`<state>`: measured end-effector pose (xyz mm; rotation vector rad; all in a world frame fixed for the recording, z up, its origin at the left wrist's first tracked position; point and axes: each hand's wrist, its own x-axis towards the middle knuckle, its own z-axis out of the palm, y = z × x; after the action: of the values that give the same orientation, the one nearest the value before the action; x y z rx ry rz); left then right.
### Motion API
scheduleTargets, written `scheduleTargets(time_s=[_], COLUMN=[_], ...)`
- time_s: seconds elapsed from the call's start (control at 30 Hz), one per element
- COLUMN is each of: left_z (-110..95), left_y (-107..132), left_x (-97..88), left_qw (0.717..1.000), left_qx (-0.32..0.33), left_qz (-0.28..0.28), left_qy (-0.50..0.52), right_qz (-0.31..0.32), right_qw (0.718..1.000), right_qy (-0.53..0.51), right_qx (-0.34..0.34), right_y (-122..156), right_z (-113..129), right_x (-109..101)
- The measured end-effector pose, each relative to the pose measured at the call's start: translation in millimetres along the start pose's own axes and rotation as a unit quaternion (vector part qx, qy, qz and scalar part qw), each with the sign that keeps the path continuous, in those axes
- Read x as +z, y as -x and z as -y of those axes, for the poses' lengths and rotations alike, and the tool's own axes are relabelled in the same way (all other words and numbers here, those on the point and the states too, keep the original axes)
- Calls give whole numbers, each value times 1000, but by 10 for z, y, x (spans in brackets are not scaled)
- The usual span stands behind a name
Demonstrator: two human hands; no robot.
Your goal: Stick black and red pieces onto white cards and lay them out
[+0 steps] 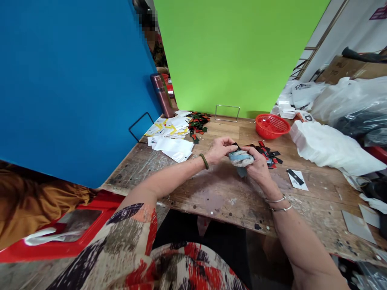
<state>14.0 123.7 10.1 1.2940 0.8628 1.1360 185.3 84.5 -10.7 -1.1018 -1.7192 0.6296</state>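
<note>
Over the middle of the wooden table (181,193), my left hand (220,150) pinches a small black piece (237,146). My right hand (259,166) is closed on a crumpled light blue and white cloth (241,158), and its fingertips also come near the black piece. The two hands almost meet there. Just past my right hand lies a loose pile of flat black and red pieces (273,155), partly hidden by the hand. To its right, a black strip (295,177) rests on a white card (302,185).
White and yellow papers (167,128) and a heap of black, red and green pieces (198,123) lie at the back left, near a thermos (163,96). A red basket (272,126) stands at the back right. White plastic bags (329,149) cover the right side. Blue (69,88) and green (236,52) panels rise behind.
</note>
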Motion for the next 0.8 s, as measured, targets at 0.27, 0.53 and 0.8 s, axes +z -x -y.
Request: scheduleTargets(time_s=[0.27,0.53,0.8], left_z=[-88,-196,-81], left_y=[-64,-353,-600], left_x=[-344,-1622,-1893], left_qw=[977,731,761], left_qx=[-8,-37,-45], left_qz=[-8,-23,-27], left_qy=[-213,-681,-647], right_qz=[-50,-171,-165], right_qw=[994,939,961], right_qy=[-6,255,207], right_qx=[96,155,85], right_y=[-70,-195,-127], right_z=[-68,-282,-189], right_x=[-132,-634,-455])
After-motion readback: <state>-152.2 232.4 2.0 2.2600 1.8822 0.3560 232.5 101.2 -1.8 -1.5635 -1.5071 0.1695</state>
